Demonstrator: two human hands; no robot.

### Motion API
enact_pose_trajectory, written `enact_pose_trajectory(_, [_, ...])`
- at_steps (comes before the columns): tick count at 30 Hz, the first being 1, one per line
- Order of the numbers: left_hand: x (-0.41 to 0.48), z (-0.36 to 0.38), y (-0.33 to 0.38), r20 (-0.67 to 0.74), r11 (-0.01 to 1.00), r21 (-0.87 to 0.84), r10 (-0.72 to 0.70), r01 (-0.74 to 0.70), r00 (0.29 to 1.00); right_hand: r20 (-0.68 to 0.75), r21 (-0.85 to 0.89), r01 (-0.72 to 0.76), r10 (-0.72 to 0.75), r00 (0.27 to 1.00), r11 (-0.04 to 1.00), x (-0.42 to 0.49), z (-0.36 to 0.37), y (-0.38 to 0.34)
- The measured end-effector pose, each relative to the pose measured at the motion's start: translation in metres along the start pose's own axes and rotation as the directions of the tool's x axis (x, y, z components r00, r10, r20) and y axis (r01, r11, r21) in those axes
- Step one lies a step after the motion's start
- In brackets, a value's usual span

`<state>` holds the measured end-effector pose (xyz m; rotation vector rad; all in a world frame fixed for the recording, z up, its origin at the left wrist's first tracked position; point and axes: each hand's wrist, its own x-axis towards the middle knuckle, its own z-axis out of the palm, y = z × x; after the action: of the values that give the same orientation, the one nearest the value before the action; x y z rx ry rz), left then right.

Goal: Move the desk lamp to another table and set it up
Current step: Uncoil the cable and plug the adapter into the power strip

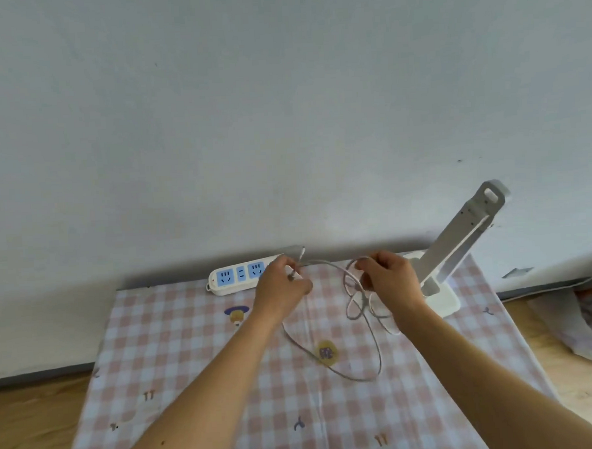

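Note:
A white folding desk lamp [460, 239] stands on its square base at the back right of a table covered in a pink checked cloth [177, 350]. Its thin white cable [371, 354] lies in loops on the cloth. My left hand [280, 287] pinches the cable's plug end, raised just right of a white power strip [237, 277] with blue sockets. My right hand [390, 277] holds a bunch of cable loops beside the lamp base.
The table's far edge sits against a pale wall [281, 105]. Wooden floor [30, 416] shows on the left. Crumpled paper or bags [588, 325] lie on the floor at the right.

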<state>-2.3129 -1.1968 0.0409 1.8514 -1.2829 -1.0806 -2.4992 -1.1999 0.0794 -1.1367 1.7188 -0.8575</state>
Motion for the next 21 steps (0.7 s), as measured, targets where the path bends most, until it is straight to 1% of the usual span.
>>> enact_pose_trajectory(1, [0.003, -0.007, 0.005, -0.036, 0.984, -0.162, -0.077, 0.070, 0.996, -0.013, -0.037, -0.031, 0.031, 0.999, 0.999, 0.002, -0.007, 0.004])
enact_pose_trajectory(2, [0.007, -0.015, 0.010, -0.076, 0.951, -0.285, -0.143, 0.116, 0.987, -0.003, -0.092, -0.061, 0.061, 0.998, 0.994, 0.002, -0.015, 0.008])
enact_pose_trajectory(3, [0.011, -0.022, 0.014, -0.107, 0.923, -0.358, -0.187, 0.137, 0.977, 0.021, -0.146, -0.088, 0.092, 0.996, 0.985, 0.001, -0.022, 0.013])
enact_pose_trajectory(5, [0.015, -0.032, 0.019, -0.134, 0.879, -0.452, -0.233, 0.150, 0.963, 0.046, -0.210, -0.144, 0.156, 0.987, 0.967, -0.001, -0.034, 0.023])
enact_pose_trajectory(6, [0.016, -0.035, 0.022, -0.145, 0.848, -0.507, -0.258, 0.152, 0.955, 0.029, -0.227, -0.167, 0.178, 0.984, 0.959, -0.001, -0.039, 0.026])
enact_pose_trajectory(8, [0.020, -0.039, 0.025, -0.151, 0.756, -0.635, -0.320, 0.156, 0.935, -0.025, -0.271, -0.219, 0.220, 0.975, 0.937, 0.000, -0.045, 0.031])
enact_pose_trajectory(10, [0.023, -0.043, 0.028, -0.152, 0.680, -0.716, -0.369, 0.156, 0.917, -0.022, -0.333, -0.279, 0.289, 0.957, 0.901, 0.003, -0.047, 0.029])
enact_pose_trajectory(11, [0.025, -0.045, 0.030, -0.152, 0.671, -0.724, -0.382, 0.160, 0.911, 0.001, -0.403, -0.288, 0.315, 0.949, 0.868, 0.005, -0.048, 0.028])
enact_pose_trajectory(13, [0.028, -0.051, 0.033, -0.168, 0.687, -0.708, -0.390, 0.165, 0.905, 0.061, -0.568, -0.225, 0.313, 0.948, 0.792, 0.008, -0.050, 0.027])
enact_pose_trajectory(14, [0.029, -0.052, 0.034, -0.176, 0.704, -0.693, -0.372, 0.154, 0.911, 0.097, -0.597, -0.185, 0.299, 0.949, 0.781, 0.009, -0.051, 0.026])
enact_pose_trajectory(16, [0.028, -0.052, 0.037, -0.182, 0.768, -0.629, -0.300, 0.123, 0.936, 0.160, -0.568, -0.148, 0.285, 0.945, 0.809, 0.008, -0.051, 0.025])
enact_pose_trajectory(17, [0.027, -0.051, 0.040, -0.173, 0.813, -0.569, -0.266, 0.124, 0.948, 0.162, -0.573, -0.112, 0.246, 0.956, 0.812, 0.007, -0.050, 0.023])
enact_pose_trajectory(18, [0.025, -0.049, 0.041, -0.155, 0.852, -0.506, -0.243, 0.134, 0.958, 0.141, -0.625, -0.045, 0.169, 0.975, 0.779, 0.005, -0.048, 0.020])
enact_pose_trajectory(19, [0.024, -0.046, 0.042, -0.132, 0.879, -0.455, -0.223, 0.140, 0.966, 0.109, -0.699, 0.028, 0.068, 0.992, 0.715, 0.003, -0.045, 0.016])
enact_pose_trajectory(20, [0.022, -0.043, 0.042, -0.111, 0.890, -0.433, -0.210, 0.143, 0.971, 0.080, -0.741, 0.087, -0.041, 0.996, 0.666, 0.001, -0.042, 0.010])
enact_pose_trajectory(21, [0.022, -0.041, 0.041, -0.099, 0.889, -0.435, -0.208, 0.146, 0.973, 0.074, -0.734, 0.142, -0.129, 0.989, 0.664, -0.002, -0.037, 0.002])
